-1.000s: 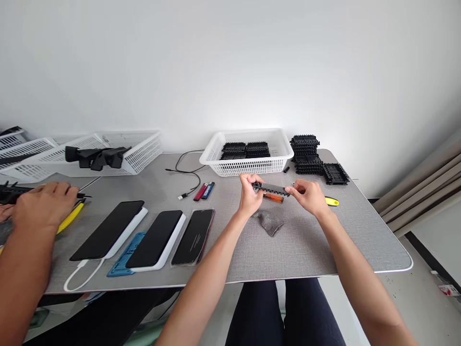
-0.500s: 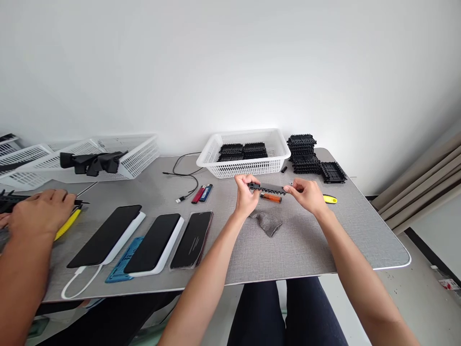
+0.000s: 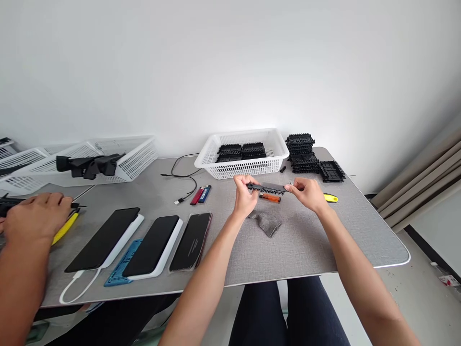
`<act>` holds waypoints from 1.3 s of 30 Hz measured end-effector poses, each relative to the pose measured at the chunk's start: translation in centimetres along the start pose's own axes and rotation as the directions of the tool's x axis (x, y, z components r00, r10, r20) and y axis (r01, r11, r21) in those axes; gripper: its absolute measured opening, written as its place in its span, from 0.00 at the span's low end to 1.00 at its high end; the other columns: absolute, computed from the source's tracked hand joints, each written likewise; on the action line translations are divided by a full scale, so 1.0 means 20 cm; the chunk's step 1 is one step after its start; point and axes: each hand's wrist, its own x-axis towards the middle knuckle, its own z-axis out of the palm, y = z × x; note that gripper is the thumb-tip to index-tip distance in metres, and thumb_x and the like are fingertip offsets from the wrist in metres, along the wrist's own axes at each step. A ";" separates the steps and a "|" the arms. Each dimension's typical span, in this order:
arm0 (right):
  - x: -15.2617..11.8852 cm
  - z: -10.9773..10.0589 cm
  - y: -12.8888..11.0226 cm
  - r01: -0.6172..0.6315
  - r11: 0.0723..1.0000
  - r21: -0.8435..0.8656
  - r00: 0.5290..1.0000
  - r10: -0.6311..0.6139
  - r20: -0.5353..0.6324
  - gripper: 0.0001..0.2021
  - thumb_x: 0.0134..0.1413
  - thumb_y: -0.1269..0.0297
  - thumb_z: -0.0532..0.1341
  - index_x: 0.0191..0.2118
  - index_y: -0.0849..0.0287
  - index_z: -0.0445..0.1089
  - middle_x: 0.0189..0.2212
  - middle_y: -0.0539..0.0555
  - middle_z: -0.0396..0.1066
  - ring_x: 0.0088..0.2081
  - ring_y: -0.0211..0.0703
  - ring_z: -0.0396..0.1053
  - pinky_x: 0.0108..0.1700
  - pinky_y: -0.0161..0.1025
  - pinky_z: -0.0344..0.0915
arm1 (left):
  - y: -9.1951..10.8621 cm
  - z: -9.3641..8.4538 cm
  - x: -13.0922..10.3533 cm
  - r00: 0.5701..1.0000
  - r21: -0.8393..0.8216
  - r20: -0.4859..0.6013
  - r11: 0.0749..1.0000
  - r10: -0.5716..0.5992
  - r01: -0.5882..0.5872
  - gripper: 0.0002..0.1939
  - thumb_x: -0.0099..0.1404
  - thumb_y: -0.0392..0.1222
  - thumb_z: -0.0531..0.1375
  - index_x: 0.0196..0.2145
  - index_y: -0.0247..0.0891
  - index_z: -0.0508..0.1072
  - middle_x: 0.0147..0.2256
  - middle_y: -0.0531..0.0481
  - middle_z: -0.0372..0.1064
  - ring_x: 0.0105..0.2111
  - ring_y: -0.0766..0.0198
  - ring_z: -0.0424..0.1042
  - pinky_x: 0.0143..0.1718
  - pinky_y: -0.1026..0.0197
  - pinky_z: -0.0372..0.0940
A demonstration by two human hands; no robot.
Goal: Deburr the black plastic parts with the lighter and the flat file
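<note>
Table [image 3: 288,259], grey and woven-looking, lies beneath both hands. Above it, the left hand [image 3: 245,198] is closed on a flat black plastic piece with toothed edges [image 3: 268,191]. The right hand [image 3: 306,193] grips a flat grey blade with a yellow handle [image 3: 274,186], overlapping the piece in view; contact is unclear. Just nearer lies a crumpled grey cloth [image 3: 267,223]; farther off, a white slatted plastic basket [image 3: 248,169] holds black toothed plates [image 3: 253,150].
</note>
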 end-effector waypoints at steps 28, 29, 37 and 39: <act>0.01 0.07 0.05 -0.244 0.920 0.308 0.954 0.284 -0.093 0.17 0.52 0.48 0.64 0.38 0.57 0.68 0.27 0.50 0.70 0.26 0.40 0.65 0.27 0.36 0.57 | 0.02 0.05 -0.02 0.908 -0.063 -0.233 0.938 -0.347 0.342 0.10 0.56 0.42 0.69 0.36 0.42 0.75 0.36 0.49 0.73 0.39 0.58 0.72 0.45 0.59 0.64; 0.01 0.08 0.05 -0.245 0.914 0.324 0.955 0.284 -0.080 0.16 0.51 0.50 0.64 0.39 0.57 0.68 0.29 0.51 0.71 0.27 0.40 0.66 0.27 0.36 0.59 | 0.01 0.05 -0.02 0.884 -0.111 -0.257 0.920 -0.391 0.375 0.12 0.55 0.43 0.70 0.36 0.41 0.75 0.36 0.49 0.73 0.39 0.58 0.72 0.44 0.60 0.64; 0.01 0.11 0.03 -0.302 0.855 0.423 0.948 0.314 0.042 0.13 0.50 0.58 0.62 0.40 0.58 0.68 0.30 0.50 0.69 0.22 0.35 0.63 0.22 0.34 0.62 | -0.04 0.06 0.01 0.607 -0.547 -0.251 0.628 -0.754 0.554 0.18 0.42 0.39 0.72 0.32 0.39 0.73 0.33 0.52 0.73 0.32 0.64 0.72 0.35 0.63 0.67; 0.01 0.11 0.04 -0.312 0.853 0.419 0.944 0.328 0.036 0.12 0.50 0.59 0.62 0.39 0.58 0.68 0.30 0.50 0.69 0.24 0.35 0.64 0.22 0.33 0.63 | -0.04 0.06 0.01 0.547 -0.597 -0.202 0.545 -0.813 0.589 0.18 0.41 0.40 0.71 0.32 0.38 0.73 0.31 0.53 0.73 0.29 0.65 0.71 0.31 0.64 0.66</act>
